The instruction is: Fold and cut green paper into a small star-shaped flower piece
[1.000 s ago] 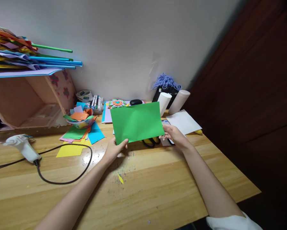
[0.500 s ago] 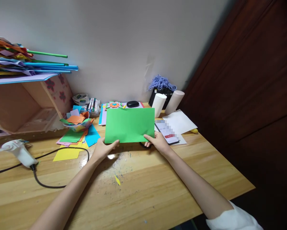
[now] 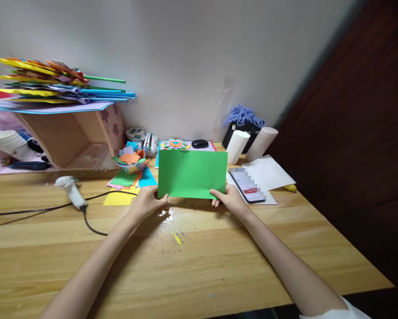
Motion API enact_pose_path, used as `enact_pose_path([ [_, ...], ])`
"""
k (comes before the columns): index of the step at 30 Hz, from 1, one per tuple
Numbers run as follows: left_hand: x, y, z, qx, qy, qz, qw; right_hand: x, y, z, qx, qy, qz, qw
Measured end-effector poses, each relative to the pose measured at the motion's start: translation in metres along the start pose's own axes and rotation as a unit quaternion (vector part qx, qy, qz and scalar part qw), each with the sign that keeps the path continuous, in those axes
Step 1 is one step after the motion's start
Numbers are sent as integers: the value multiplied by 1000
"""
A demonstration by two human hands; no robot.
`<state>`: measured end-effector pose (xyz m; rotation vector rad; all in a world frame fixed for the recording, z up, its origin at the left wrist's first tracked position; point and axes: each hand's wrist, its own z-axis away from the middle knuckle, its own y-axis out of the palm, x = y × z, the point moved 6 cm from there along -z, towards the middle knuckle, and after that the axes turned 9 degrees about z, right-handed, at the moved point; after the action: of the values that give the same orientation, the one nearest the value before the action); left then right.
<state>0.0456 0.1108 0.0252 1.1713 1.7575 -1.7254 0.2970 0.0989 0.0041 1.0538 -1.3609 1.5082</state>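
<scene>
A sheet of green paper [image 3: 192,173] is held up above the wooden table [image 3: 238,257], its broad face toward me. My left hand [image 3: 148,201] grips its lower left corner, thumb in front and fingers behind. At the lower right corner my right hand [image 3: 230,198] pinches the sheet the same way, with some fingertips showing below the edge. Under the sheet, a small yellow paper scrap [image 3: 177,239] lies among dark crumbs on the table. A phone [image 3: 247,185] rests on white paper [image 3: 268,173] just right of my right hand.
On the left are a glue gun [image 3: 71,191] with a black cable, a bowl of paper scraps [image 3: 132,166] and a cardboard box [image 3: 69,137] topped with coloured paper. White rolls [image 3: 237,147], a black mouse [image 3: 199,143] and purple yarn [image 3: 243,116] stand along the wall.
The view has swung left, so everything appears shifted to the right, and paper cups have come into sight at the left. Both hands keep their hold on the green paper.
</scene>
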Motion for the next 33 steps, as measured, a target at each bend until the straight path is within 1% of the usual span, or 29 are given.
enact_pose_path([
  [2,1,-10,6,-14,25,-30,999,1,5,2,8,4,9,1000],
  [4,3,-19,10,-25,42,-33,998,2,8,3,15,7,10,1000],
  [8,7,-34,14,-50,39,29,998,4,12,4,34,0,8,999],
  [11,4,-43,17,-72,46,47,995,3,14,5,39,-1,11,999],
  [14,2,-50,19,-67,46,41,996,1,20,9,84,1,14,996],
  [16,6,-53,18,-57,40,38,997,-2,24,11,119,13,2,993],
  [17,9,-55,18,-52,39,36,997,-3,25,12,122,17,-7,992],
  [19,13,-56,17,-46,44,14,998,-4,21,10,96,11,-22,995],
  [22,16,-56,17,-41,73,-47,995,-4,9,6,19,-12,-21,1000],
  [24,15,-55,17,-35,91,-74,992,-4,0,4,-24,-9,-13,1000],
  [25,14,-55,17,-35,98,-80,991,-4,-3,4,-37,-7,-9,999],
  [27,14,-54,18,-50,100,-80,990,-3,-7,5,-45,-8,-6,999],
  [30,18,-51,17,-104,61,-28,992,3,-8,9,-60,-26,-10,998],
  [33,24,-39,18,-160,2,81,984,12,-7,18,-94,-71,10,993],
])
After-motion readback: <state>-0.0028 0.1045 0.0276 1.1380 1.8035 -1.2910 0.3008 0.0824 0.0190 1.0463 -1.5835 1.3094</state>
